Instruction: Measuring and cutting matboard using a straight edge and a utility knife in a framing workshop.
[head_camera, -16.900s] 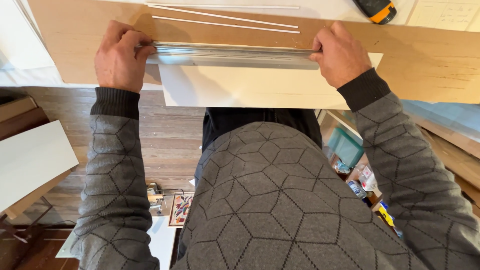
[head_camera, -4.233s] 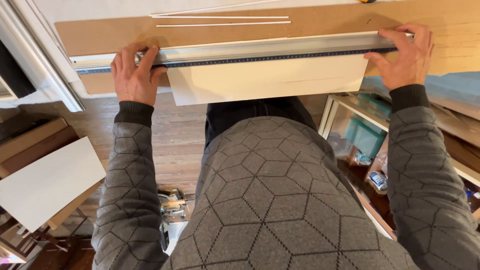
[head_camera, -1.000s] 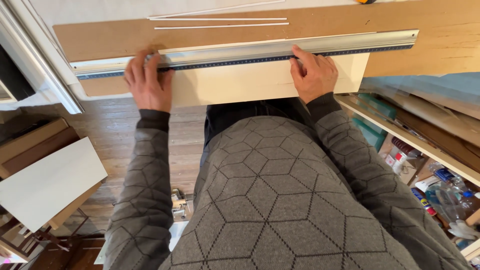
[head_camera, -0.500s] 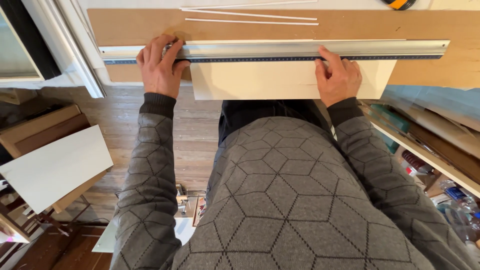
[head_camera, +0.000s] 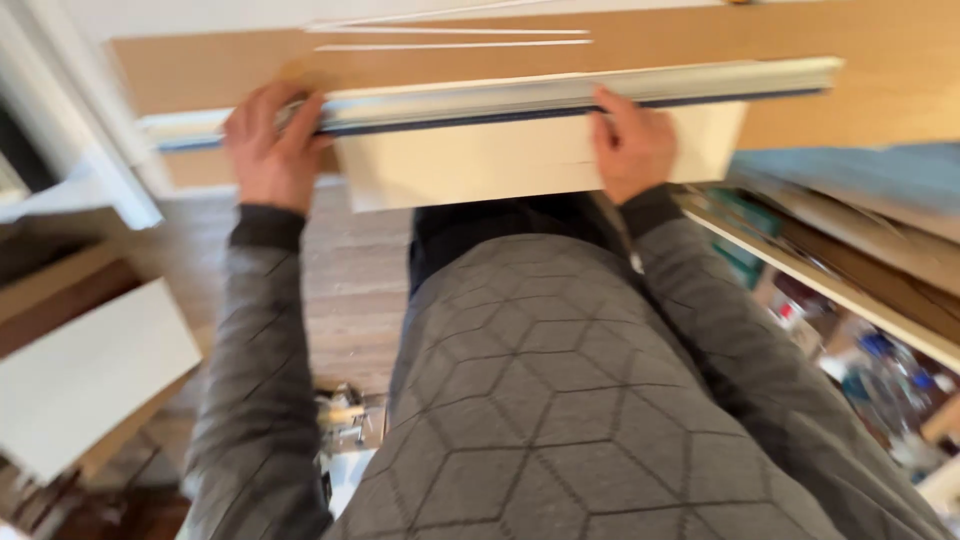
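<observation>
Taking the long metal straightedge (head_camera: 560, 95) as our landmark, we start at its left end, where our left hand (head_camera: 268, 150) lies curled over it, fingers pressing down on the bar. Half a second ago the bar reached further right of our hands; now the view has swung and blurred, and the bar sits a little tilted, its right end higher. Below the bar's middle lies the white board (head_camera: 500, 160), its upper edge under the bar and its lower edge hanging off the brown worktop (head_camera: 880, 90) toward our body. Our right hand (head_camera: 632, 145), which a second ago had come in from the bar's far right end, rests flat on the board just below the bar, fingertips touching it. We judge the bar is being settled onto a line. Above the bar lie thin white strips (head_camera: 450, 45); the worktop beyond is open. Right of the bar's end, shelving (head_camera: 850, 290) crowds close.
</observation>
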